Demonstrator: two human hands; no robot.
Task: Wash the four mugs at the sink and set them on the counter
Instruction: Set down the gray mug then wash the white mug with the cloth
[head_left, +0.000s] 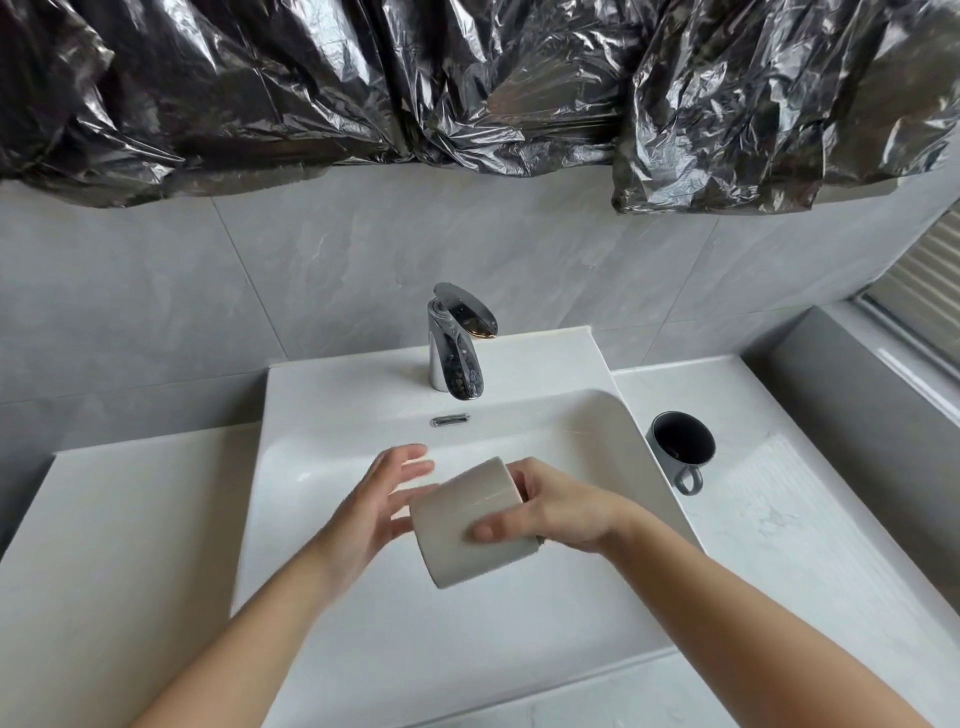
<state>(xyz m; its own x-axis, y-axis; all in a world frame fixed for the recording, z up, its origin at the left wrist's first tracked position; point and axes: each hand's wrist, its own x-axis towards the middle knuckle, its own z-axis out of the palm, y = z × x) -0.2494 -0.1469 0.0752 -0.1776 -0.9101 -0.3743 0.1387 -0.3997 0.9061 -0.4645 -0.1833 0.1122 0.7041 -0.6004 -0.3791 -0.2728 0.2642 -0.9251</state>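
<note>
My right hand (558, 512) grips a beige mug (467, 525) over the white sink (322, 467), tilted on its side with its base toward me. My left hand (376, 501) hovers just left of the mug with fingers spread and blurred; whether it touches the mug I cannot tell. A dark grey mug (681, 447) stands upright on the counter (810, 519) right of the basin, handle toward me. The chrome faucet (457, 345) stands behind the basin; no water stream shows.
White counter (119, 545) extends left of the sink. Grey tiled wall behind, with crumpled black plastic sheeting (467, 83) hanging above. A window ledge (883, 364) runs along the right side.
</note>
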